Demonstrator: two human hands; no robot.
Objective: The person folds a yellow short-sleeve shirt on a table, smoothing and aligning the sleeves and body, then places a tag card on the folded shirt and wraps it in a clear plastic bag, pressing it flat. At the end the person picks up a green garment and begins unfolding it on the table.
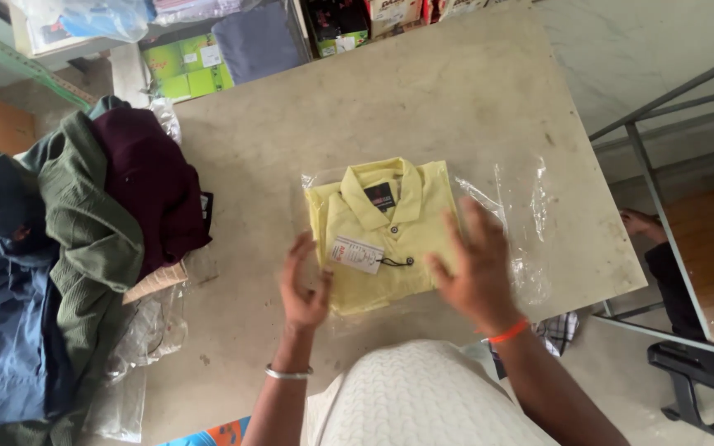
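A folded pale yellow collared shirt (pixel 386 219) with a paper tag lies on the table inside a clear plastic bag (pixel 521 219). My left hand (pixel 303 285) hovers at the shirt's lower left edge, fingers spread, holding nothing. My right hand (pixel 477 268) rests over the shirt's lower right part, fingers spread, touching the bag. A metal bangle is on my left wrist and an orange band on my right wrist.
The beige table top (pixel 390 99) carries a pile of dark red, green and blue garments (pixel 84 223) at the left, with clear bags under it. Boxes and shelves stand at the far edge. Another person's hand (pixel 642 223) shows at the right, by a metal frame.
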